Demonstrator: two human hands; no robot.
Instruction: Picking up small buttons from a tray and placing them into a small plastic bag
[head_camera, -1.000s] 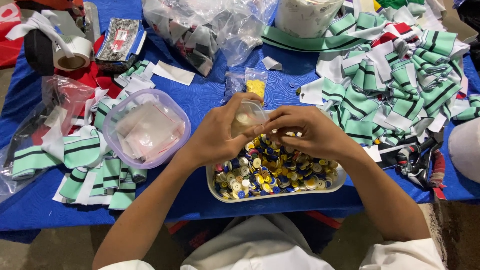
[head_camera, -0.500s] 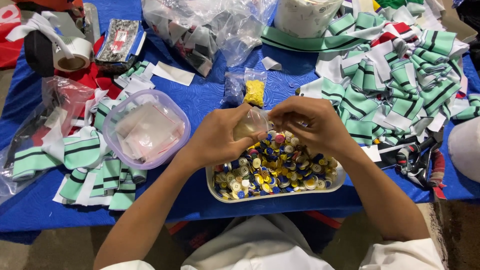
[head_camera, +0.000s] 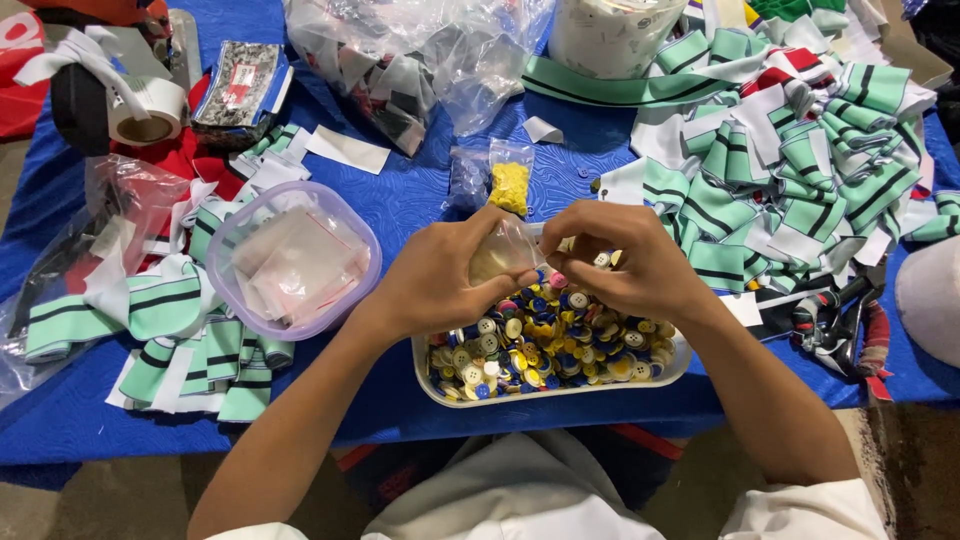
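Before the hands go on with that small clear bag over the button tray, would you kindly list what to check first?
1. Left hand grips the small clear bag: ok.
2. Right hand pinches the bag's top edge: ok.
3. Bag mouth open: cannot tell, fingers hide it.
4. Bag held above the button tray, so drops fall into it: ok.
5. Tray fully on the blue table: not ok, it sits at the near edge.
6. Lidded plastic container apart from the left hand: ok.
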